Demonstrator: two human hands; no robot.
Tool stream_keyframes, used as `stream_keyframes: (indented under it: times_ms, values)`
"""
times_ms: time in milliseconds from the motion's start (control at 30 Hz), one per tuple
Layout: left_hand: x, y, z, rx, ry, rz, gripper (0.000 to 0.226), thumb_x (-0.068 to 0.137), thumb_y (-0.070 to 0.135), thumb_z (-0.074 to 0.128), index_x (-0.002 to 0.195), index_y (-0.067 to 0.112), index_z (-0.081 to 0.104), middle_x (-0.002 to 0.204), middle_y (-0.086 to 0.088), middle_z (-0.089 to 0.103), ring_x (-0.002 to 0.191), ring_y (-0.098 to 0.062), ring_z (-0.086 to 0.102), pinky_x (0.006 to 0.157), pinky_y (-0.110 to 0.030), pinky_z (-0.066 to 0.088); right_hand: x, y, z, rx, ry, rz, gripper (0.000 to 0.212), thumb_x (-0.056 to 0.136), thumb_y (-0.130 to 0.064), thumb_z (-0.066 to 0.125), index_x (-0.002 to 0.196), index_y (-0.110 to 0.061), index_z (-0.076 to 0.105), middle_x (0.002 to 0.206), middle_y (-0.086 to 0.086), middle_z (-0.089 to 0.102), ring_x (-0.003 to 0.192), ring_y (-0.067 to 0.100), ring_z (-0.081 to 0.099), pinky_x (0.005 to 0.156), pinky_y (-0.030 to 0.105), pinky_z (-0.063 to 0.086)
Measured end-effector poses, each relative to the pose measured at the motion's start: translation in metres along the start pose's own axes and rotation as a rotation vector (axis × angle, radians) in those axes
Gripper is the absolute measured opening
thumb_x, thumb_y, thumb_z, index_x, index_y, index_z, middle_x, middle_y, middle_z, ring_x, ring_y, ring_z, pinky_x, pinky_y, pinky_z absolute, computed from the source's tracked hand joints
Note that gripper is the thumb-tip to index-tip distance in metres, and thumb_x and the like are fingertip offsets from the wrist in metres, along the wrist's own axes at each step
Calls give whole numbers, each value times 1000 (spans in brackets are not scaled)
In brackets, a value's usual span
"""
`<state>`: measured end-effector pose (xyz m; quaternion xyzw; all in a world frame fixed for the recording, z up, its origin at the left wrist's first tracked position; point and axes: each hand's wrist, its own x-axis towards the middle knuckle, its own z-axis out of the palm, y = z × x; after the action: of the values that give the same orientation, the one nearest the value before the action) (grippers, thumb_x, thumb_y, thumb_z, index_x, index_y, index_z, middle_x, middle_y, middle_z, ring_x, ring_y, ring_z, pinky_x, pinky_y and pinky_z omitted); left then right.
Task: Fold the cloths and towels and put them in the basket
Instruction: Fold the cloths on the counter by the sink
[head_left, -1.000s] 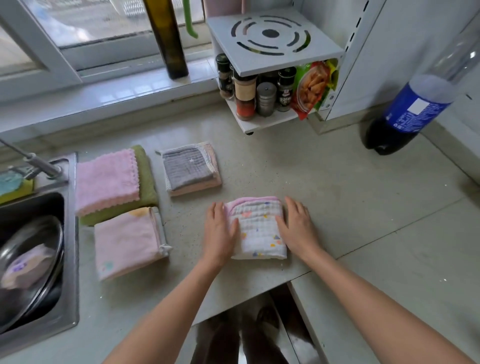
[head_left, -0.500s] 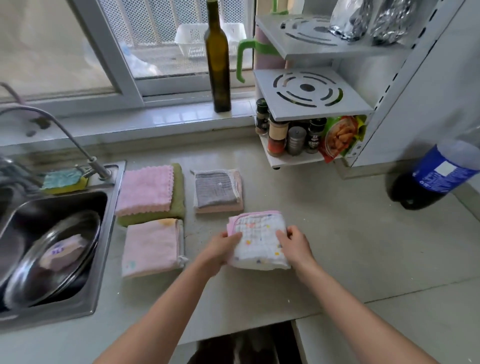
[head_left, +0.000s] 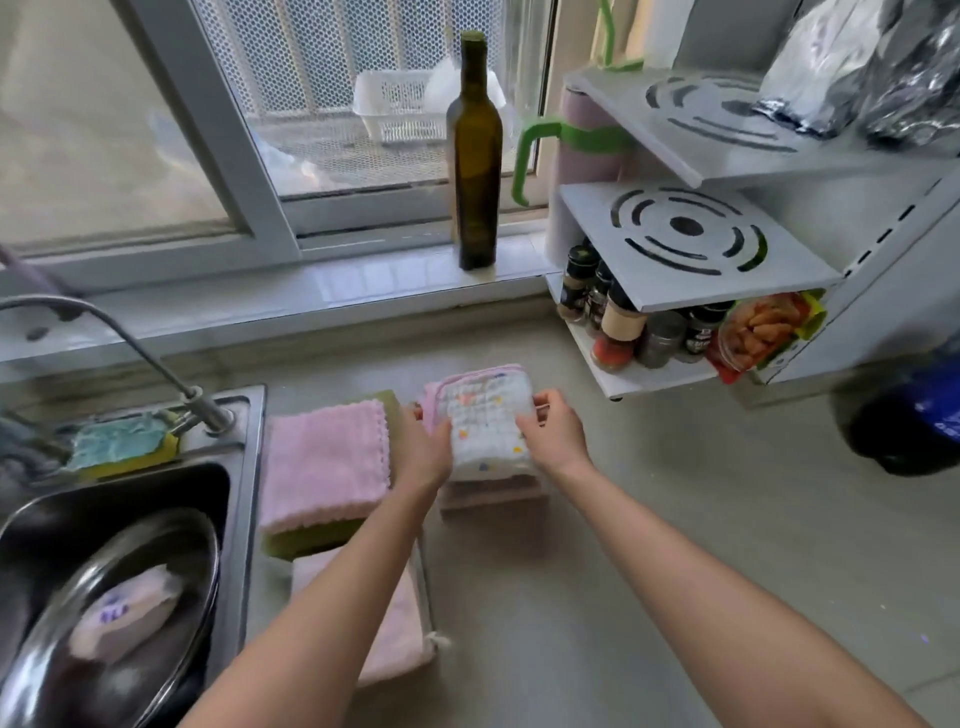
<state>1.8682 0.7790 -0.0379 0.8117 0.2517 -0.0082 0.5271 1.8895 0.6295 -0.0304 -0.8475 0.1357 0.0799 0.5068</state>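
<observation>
Both hands hold the folded patterned cloth (head_left: 485, 423) up off the counter (head_left: 675, 519), one at each side: left hand (head_left: 423, 449) clamps the left edge, right hand (head_left: 553, 439) the right, fingers curled round the edges and thumbs on top. The cloth is over the folded pile (head_left: 493, 491) at mid-counter, whose pink edge shows just below it; can't tell if they touch yet. My read: it's being stacked there, staging before the basket. To do it well: keep both grips even so the fold doesn't spring open, bring it down flat, not corner first, square its edges with the pile under it, then slide the fingers out sideways and not upward so the top layer isn't dragged. A light flat press afterwards would settle it. Left of that sits a pink towel (head_left: 324, 462) on a green one (head_left: 306, 538), and nearer, part hidden by the left forearm, another pink cloth (head_left: 400, 639). A white basket (head_left: 397, 111) shows only behind the window mesh, far; can't tell if that's the target. Risk: the sink (head_left: 244, 467) edge is close on the left, so keep stacks well clear of it. The spice rack (head_left: 691, 260) overhangs far right; keep the right elbow low when lifting a stack.
</observation>
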Motion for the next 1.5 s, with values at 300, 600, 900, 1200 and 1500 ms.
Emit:
stream_keyframes:
  times_ms: [300,600,900,1200,1500]
  values:
    - [31,-36,15,210,-234,-133,42,84,18,43,123,7,53,116,-14,62,102,-32,61,89,-44,53,19,23,14,-186,38,122,24,87,-11,59,108,-1,58,111,14,65,101,29,58,74,26,38]
    - [41,-18,19,92,-190,-369,84,90,64,39,142,-2,35,144,-21,41,126,-37,45,99,-37,39,32,24,25,-56,-53,425,80,90,-52,51,140,7,30,142,20,42,129,33,44,106,37,37]
    - [34,-20,9,-238,-381,-419,63,79,56,67,114,4,62,107,-8,69,91,-21,69,70,-26,54,13,32,9,342,-162,461,39,87,-39,64,107,-5,65,98,10,71,84,21,69,68,26,57]
    - [-15,12,-23,-439,-389,-237,35,86,44,64,102,13,66,91,-3,73,78,-14,71,60,-23,55,-24,-7,-18,452,-179,247,47,79,-46,69,108,-10,62,103,15,71,97,34,67,84,53,54]
    - [-85,-4,-138,-611,107,-229,43,85,40,68,110,4,65,98,-9,73,87,-20,71,79,-35,58,-74,-76,51,281,-550,-37,36,88,-38,62,108,-7,63,95,11,71,79,20,71,63,34,59]
